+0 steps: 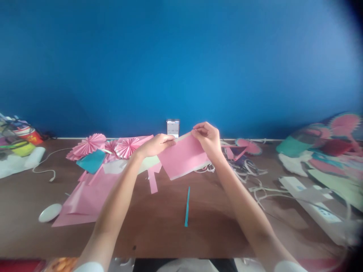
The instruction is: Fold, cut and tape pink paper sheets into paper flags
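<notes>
mostly pink paper [184, 156], pale along two edges

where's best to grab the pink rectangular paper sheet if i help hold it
Probably pinch the thin pink paper sheet at its lower edge, coming from the near side: the left hand and right hand occupy its upper edge, while the lower edge is uncovered.

Held sheet [184, 158] is plain pink with whitish edges, pleated rosette [127, 147] is pink and white stripes, skinny strip [187, 207] is teal, counter [159, 234] brown, wall [181, 56] super blue.
</notes>
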Motion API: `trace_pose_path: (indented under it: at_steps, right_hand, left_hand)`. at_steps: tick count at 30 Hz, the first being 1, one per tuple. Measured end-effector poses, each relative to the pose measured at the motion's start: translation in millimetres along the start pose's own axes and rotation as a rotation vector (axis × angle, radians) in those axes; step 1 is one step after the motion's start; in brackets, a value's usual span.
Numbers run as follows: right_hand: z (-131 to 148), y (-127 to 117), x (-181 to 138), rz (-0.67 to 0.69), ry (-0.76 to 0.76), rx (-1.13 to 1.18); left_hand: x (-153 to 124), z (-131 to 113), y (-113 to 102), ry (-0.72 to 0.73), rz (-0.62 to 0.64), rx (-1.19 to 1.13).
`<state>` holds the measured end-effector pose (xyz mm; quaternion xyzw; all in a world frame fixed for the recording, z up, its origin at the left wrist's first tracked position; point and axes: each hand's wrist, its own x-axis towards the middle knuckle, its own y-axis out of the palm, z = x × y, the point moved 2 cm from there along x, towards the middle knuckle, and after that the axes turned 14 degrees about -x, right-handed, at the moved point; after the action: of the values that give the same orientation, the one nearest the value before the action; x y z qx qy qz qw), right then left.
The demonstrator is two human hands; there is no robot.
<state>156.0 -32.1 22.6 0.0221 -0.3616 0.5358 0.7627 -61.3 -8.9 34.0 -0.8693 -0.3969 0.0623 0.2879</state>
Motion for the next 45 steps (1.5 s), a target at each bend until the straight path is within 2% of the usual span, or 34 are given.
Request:
trace_pose_path:
  at_steps: [4,10,16,25,35,41,45]
  right_hand:
    - [1.6,0.0,-0.2,0.010,-0.001,0.007]
    - [-0.6,-3.8,1.7,-0.045,0.001,0.022]
    - [-1.1,-5.0,1.9,-0.026,-0.005,0.024]
    - [-0.1,-4.4,1.8,-0.020,0.012,0.029]
    - [2.6,-6.4,1.7,-0.023,0.000,0.008]
    - [2.1,-5.6,1.7,-0.020,0.009,0.019]
    - [2.8,-5.9,1.4,-0.013,0.001,0.011]
  left_hand:
    - [-1.1,1.1,-1.9,0.004,0.004,-0.015]
    - [-4.8,2.5,-5.9,0.033,0.027,-0.029]
    - [-6.6,0.3,-5.2,0.005,0.019,0.042]
    - [-8.2,-3.7,-5.7,-0.002,-0.018,-0.051]
    - [-6.9,-0.1,-4.6,-0.016,-0.009,-0.026]
    - [-6.4,-5.0,-2.7,-0.001,0.061,-0.008]
    - [-4.1,-1.9,-2.2,-0.001,0.030,0.009]
